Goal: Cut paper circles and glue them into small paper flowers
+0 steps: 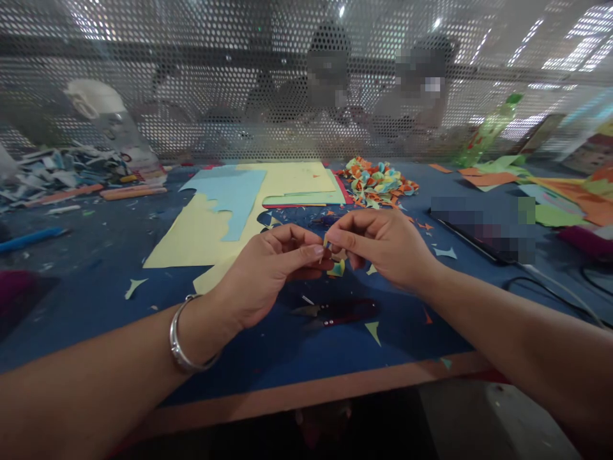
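Observation:
Fingertips together, my left hand (272,268) and my right hand (383,239) meet over the blue table. Between them they pinch a small yellowish paper piece (325,243), mostly covered by the fingers. A silver bangle (178,342) circles my left wrist. Just below the hands, a small yellow and teal paper piece (338,268) shows. Dark red thread snips (342,313) lie closer to me, blades pointing left. Behind my left hand, a cut light blue sheet (239,191) rests on larger pale yellow paper (179,239).
A heap of coloured paper pieces (378,182) lies beyond my right hand. To the right are a phone (479,230) with a cable, coloured paper offcuts and a green bottle (491,131). A clear bottle (122,134) and a marker pile (57,172) stand left. Perforated metal (205,128) closes the back.

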Available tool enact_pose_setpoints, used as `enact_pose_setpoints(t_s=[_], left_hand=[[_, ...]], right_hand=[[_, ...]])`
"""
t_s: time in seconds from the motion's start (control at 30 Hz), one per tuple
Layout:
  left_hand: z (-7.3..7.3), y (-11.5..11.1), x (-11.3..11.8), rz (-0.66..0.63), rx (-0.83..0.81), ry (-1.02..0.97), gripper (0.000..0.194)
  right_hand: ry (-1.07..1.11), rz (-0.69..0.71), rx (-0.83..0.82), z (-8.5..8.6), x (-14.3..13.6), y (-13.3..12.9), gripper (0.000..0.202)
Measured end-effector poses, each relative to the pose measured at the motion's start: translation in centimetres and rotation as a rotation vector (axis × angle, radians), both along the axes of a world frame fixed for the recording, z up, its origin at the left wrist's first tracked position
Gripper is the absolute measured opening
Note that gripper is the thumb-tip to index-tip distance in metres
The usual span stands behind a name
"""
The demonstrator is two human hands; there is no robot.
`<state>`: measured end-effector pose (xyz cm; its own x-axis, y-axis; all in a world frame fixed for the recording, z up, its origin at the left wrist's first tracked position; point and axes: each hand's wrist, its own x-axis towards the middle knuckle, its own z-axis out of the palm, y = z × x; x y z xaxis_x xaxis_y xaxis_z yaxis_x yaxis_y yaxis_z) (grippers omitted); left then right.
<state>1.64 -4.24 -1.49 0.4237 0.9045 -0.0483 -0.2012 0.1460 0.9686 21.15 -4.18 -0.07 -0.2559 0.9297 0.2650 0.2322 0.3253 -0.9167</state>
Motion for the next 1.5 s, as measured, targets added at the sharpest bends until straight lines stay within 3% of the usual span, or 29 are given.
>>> enact_pose_setpoints(t_s=[0.43, 0.73, 1.07, 1.3, 1.4, 1.5], left_hand=[[0.1, 0.0, 0.1, 0.123, 0.115, 0.050, 0.023], [0.1, -0.1, 0.0, 0.074, 0.158, 0.072, 0.027], [0.4, 0.2, 0.3, 0.154, 0.248, 0.104, 0.027], [0.6, 1.1, -0.6, 0.422, 0.423, 0.065, 0.029], [0.9, 1.6, -0.8, 0.561, 0.529, 0.046, 0.031], [1.4, 1.5, -1.0, 0.606, 0.582, 0.065, 0.031]], right_hand=[[0.007, 0.008, -0.005, 0.1, -0.1, -0.2, 0.033], [-0.006, 0.021, -0.006, -0.2, 0.1, 0.0, 0.034], [-0.090, 0.009, 0.054, 0.2, -0.3, -0.3, 0.031], [-0.175, -0.149, 0.182, 0.5, 0.1, -0.5, 0.026], [-0.312, -0.060, 0.227, 0.0, -0.1, -0.4, 0.020], [-0.526, 0.073, 0.338, -0.2, -1.0, -0.4, 0.013]])
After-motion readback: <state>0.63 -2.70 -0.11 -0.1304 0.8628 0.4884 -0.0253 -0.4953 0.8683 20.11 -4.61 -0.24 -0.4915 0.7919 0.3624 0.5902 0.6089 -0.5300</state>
